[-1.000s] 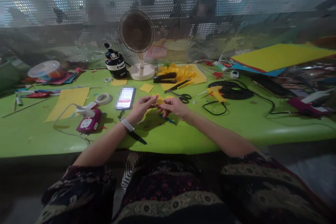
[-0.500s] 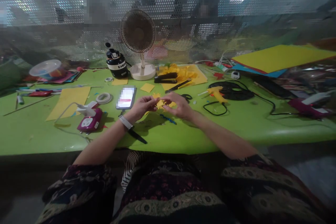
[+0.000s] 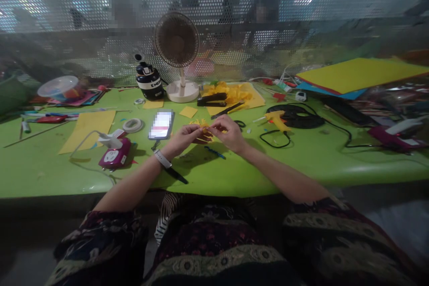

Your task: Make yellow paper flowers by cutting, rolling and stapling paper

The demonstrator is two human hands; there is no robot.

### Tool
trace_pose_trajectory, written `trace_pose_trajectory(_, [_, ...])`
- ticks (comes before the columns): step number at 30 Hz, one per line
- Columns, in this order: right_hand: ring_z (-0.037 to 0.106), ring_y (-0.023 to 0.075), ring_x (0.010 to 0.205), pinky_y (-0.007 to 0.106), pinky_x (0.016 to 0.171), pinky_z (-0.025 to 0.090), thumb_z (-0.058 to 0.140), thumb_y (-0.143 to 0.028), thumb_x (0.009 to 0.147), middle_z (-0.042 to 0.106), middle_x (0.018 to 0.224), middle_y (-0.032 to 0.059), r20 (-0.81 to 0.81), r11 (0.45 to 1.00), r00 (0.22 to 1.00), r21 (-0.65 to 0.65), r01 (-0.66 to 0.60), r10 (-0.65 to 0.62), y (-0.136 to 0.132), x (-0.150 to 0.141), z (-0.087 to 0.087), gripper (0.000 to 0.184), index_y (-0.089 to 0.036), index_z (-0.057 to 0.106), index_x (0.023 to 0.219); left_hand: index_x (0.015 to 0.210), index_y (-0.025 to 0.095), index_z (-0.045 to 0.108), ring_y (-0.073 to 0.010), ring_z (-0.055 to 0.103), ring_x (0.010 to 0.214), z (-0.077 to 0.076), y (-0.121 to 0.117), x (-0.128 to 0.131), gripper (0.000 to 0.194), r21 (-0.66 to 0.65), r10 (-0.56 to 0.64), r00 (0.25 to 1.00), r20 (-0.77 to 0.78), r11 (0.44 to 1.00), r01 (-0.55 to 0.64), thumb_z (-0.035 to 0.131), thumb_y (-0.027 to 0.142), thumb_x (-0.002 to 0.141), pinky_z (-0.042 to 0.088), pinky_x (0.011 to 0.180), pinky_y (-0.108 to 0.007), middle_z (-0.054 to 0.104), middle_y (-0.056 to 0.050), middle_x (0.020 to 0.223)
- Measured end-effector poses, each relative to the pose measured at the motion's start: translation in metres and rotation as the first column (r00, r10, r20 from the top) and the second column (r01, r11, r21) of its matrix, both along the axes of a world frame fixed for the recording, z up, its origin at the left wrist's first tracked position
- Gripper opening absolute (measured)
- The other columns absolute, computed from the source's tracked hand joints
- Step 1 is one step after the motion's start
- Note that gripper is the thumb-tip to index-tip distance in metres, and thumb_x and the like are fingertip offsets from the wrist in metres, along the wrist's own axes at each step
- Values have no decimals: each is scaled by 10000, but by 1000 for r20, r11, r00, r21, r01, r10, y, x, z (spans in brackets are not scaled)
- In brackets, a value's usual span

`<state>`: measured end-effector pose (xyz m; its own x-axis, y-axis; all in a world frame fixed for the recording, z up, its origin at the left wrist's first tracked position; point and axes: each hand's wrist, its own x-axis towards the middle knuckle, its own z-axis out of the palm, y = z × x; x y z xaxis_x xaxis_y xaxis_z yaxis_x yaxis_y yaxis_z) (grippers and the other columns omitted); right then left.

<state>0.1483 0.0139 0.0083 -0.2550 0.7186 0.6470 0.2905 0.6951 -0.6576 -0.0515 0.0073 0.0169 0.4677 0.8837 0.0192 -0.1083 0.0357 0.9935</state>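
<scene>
Head view, clock centred between the hands: find the frilled yellow paper piece [image 3: 200, 123] at centre, over the green surface [image 3: 217, 181]. Note the left hand [image 3: 185, 138] at 9 o'clock and the right hand [image 3: 228, 134] at 3 o'clock, both pinching the piece by fingertips, probably to steady it without crushing the frill. Farther toward 9 o'clock, see a phone [image 3: 161, 125], screen up, likely for viewing. Farther toward 3 o'clock, see a yellow glue gun [image 3: 276, 120], likely for ready reach. At 1 o'clock, see yellow pieces [image 3: 233, 93] heaped on a yellow sheet [image 3: 257, 95], presumably to keep them together. At 10 o'clock, locate a clear tub [image 3: 62, 87]; note red-orange patches through the wall; cannot tell whether inside or behind. At 11 o'clock, locate a dark bottle [image 3: 150, 83], upright; cannot see the contents.
</scene>
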Motion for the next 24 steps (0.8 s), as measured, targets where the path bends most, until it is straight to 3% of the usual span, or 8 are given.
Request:
trace_pose_trajectory(3, [564, 156, 757, 291, 651, 524, 644, -595, 860, 587, 871, 47, -23, 997, 999, -77, 29, -31, -2, -1, 3, 397, -204, 664, 791, 983, 133, 732, -226, 722, 925, 1, -1, -2, 337, 8, -78, 997, 10, 997, 78, 710, 432, 830, 590, 840, -386, 751, -126, 1006])
trace_pose_trajectory(7, [545, 148, 703, 300, 639, 511, 628, -656, 838, 583, 843, 41, -9, 989, 999, -144, 30, -31, -3, -3, 6, 459, -203, 637, 768, 985, 124, 731, -242, 722, 933, 2, -1, -3, 299, 10, -106, 994, 29, 994, 106, 710, 372, 820, 591, 846, -393, 750, -133, 1007])
trace_pose_trajectory(13, [511, 140, 655, 292, 599, 470, 632, -637, 846, 575, 805, 36, 9, 991, 1000, -129, 20, -19, -6, -3, 9, 444, -203, 617, 753, 966, 128, 737, -181, 727, 813, -2, 0, -1, 375, 66, -62, 995, -80, 996, 67, 777, 449, 777, 591, 811, -337, 757, -101, 886])
trace_pose_trajectory(24, [481, 125, 616, 286, 578, 425, 660, -545, 864, 553, 756, 13, 27, 995, 999, -84, 44, -41, -4, -3, 5, 370, -202, 611, 733, 927, 118, 738, -175, 736, 749, -2, 0, 1, 463, 42, -77, 994, -73, 996, 80, 781, 538, 737, 601, 805, -335, 755, -90, 798])
